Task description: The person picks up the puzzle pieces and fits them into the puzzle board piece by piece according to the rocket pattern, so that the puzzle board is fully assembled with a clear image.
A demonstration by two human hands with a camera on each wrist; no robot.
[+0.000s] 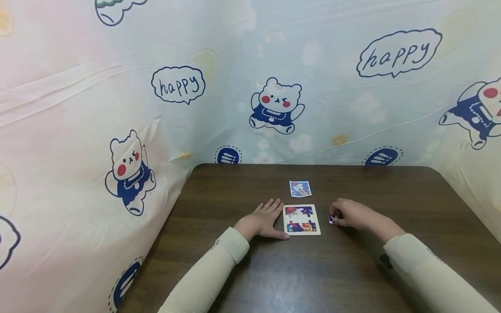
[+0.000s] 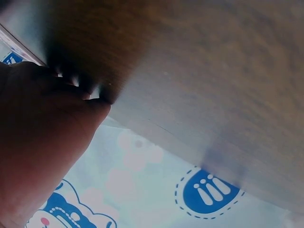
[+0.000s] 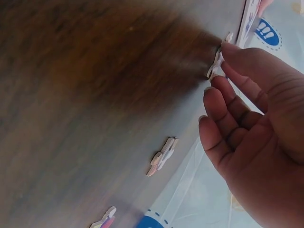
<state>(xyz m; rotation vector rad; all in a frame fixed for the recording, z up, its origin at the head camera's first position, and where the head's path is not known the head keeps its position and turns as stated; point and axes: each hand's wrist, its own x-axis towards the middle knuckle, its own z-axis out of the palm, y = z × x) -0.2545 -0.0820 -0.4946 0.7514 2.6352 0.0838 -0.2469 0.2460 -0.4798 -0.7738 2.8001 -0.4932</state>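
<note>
A jigsaw board (image 1: 318,221) with a pale frame lies on the table, pieces filling its upper and lower parts and a pale gap across the middle. My left hand (image 1: 264,221) rests flat with fingers spread, its thumb and fingertips at the board's left side; the left wrist view shows this hand (image 2: 47,128) largely in shadow. To the right of the board, my right hand (image 1: 352,214) pinches a small purple puzzle piece (image 1: 331,219) between thumb and fingers. In the right wrist view this piece (image 3: 216,64) is low over the tabletop, tilted, its picture side hidden.
Behind the board lies a small picture card (image 1: 300,189). Two more puzzle pieces, one nearer (image 3: 104,218) and one farther (image 3: 162,156), lie on the wooden table (image 1: 274,278) in the right wrist view. A printed cloth (image 1: 332,100) hangs around the table's back and sides.
</note>
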